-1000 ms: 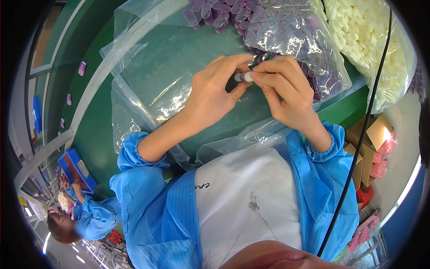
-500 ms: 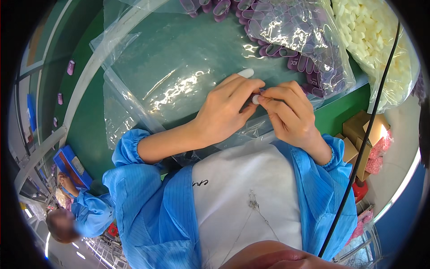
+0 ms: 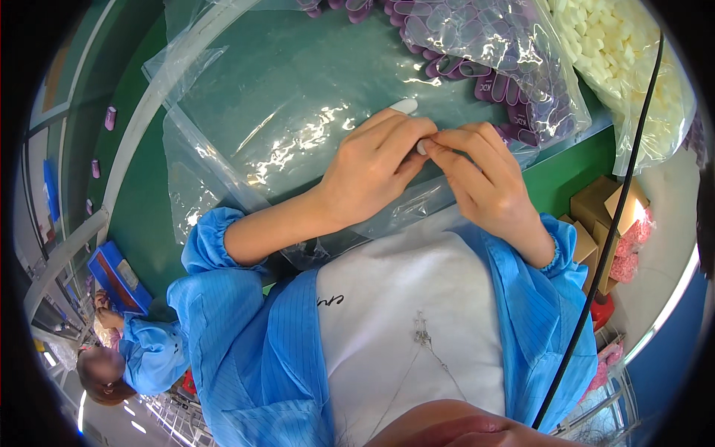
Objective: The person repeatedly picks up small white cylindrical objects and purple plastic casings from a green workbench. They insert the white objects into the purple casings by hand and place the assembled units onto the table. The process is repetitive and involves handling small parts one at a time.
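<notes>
My left hand (image 3: 372,167) and my right hand (image 3: 484,175) meet fingertip to fingertip over the clear plastic bag on the table. Between them shows the rounded end of a small white piece (image 3: 422,147), pinched by the thumb and fingers of my right hand. My left fingers are curled closed at the same spot; what they hold is hidden behind them. Just beyond my left knuckles a white, rounded piece (image 3: 406,106) sticks out. Whether it lies on the bag or touches my hand, I cannot tell.
Far right lies a clear bag (image 3: 547,59) over many purple oval sleeves (image 3: 514,112), beside a bag of cream-white pieces (image 3: 596,45). A black cable (image 3: 633,160) crosses the right side. Cardboard boxes (image 3: 592,205) stand below right. A co-worker in a blue sleeve (image 3: 153,354) sits left, near a blue tray (image 3: 119,276).
The whole view has shifted slightly, so the bags sit higher. My fingertips have closed in around the small white piece, and less of it shows.
</notes>
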`<state>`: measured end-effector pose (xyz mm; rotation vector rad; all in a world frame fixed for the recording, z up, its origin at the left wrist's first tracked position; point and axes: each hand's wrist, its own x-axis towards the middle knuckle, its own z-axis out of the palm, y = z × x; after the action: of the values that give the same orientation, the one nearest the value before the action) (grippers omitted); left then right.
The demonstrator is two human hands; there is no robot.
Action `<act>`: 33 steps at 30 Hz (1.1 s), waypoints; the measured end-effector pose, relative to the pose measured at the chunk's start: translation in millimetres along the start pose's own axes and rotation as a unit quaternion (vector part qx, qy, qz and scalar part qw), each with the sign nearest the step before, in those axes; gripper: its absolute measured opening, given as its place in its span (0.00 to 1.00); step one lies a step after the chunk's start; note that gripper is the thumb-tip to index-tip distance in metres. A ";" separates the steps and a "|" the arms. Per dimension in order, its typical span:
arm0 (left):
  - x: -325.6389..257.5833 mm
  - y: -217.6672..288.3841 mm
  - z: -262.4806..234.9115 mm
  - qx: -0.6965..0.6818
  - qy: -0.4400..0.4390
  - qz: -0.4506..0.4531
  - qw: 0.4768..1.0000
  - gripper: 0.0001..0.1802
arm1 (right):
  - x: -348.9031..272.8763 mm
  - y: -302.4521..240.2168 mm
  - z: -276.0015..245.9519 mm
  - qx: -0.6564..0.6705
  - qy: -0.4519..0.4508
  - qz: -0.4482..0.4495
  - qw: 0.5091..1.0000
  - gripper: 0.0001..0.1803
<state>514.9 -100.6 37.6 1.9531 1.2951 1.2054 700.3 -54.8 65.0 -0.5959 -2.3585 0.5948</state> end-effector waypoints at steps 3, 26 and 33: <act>-2.4 -1.2 1.9 0.002 0.007 -0.005 1.000 0.19 | -1.5 3.8 -4.3 0.006 -0.011 -0.010 1.000 0.17; -4.3 -9.6 4.9 0.009 0.020 0.020 1.000 0.20 | -9.1 26.3 2.9 -0.031 0.034 -0.110 0.993 0.18; -4.2 -11.3 4.4 0.000 0.021 0.027 0.999 0.20 | -18.4 36.3 2.5 -0.060 0.052 -0.183 0.980 0.16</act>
<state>512.9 -99.3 25.0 1.9834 1.2705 1.2791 721.0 -36.6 35.1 -0.2265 -2.3352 0.2509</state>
